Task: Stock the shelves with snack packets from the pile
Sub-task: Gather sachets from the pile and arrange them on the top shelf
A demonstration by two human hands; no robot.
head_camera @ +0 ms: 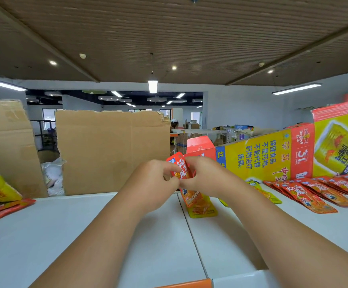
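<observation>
Pinching red packet (179, 162), fingers (168, 167) curled.

1. The left forearm (98, 235) and right forearm (283, 235) are bare. They reach forward from the lower corners and converge, with the wrists nearly straight.
2. The left hand (152, 183) shows its back. Its curled fingers pinch the left side of a snack packet (181, 165).
3. The right hand (204, 175) mirrors it, with curled fingers pinching the packet's right side.
4. The hands meet at the fingertips, and the packet stands roughly upright between them.
</observation>
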